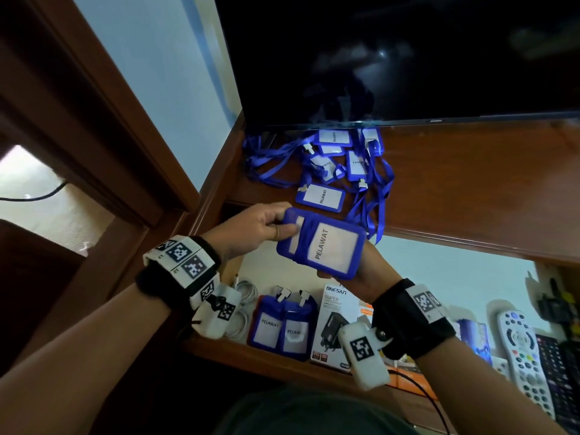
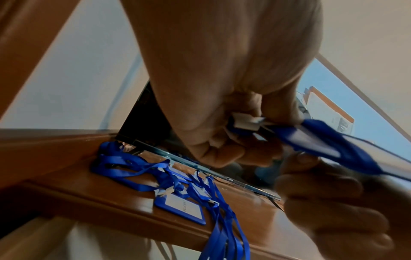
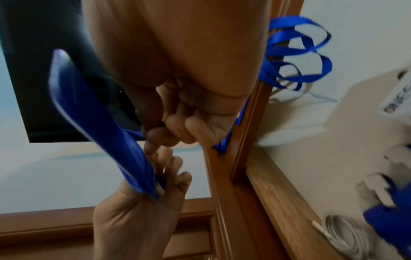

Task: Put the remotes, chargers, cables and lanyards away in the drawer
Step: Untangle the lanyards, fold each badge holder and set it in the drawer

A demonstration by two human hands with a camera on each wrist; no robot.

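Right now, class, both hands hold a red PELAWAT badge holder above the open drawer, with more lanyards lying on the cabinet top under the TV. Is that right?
Not quite: the badge holder is blue, not red, as the head view shows. The left hand and right hand do hold it above the open drawer, with more lanyards on the cabinet top under the TV.

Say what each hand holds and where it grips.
Both hold one blue badge holder. The left hand pinches its clip end; the right hand supports the opposite end from beneath, with the strap wrapped round the holder.
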